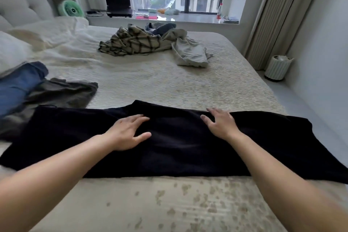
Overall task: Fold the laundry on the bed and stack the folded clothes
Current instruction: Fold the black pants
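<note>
The black garment (178, 143) lies spread flat across the near edge of the bed (169, 84), at about 6 o'clock in your view, running wide from left to right with a small peak of cloth at its far edge. Both your hands rest on top of it with fingers straight and spread, pinching nothing — your left hand (128, 132) just left of the middle, your right hand (220, 124) just right of it. That flat, palms-down contact looks like smoothing: you seem to be pressing the creases out so the next fold lands clean.

At 9 o'clock, a grey garment (62, 92) and a blue garment (18, 84) lie beside each other, the grey one touching the black cloth's left end; whether they are properly folded is hard to tell. At 12 o'clock, well apart from your hands, sits the unfolded heap — a plaid shirt (130, 43), a beige garment (190, 51) and something dark behind them. Keeping that pile far off leaves you working room here.

Much of the task remains, by the look of it.
</note>
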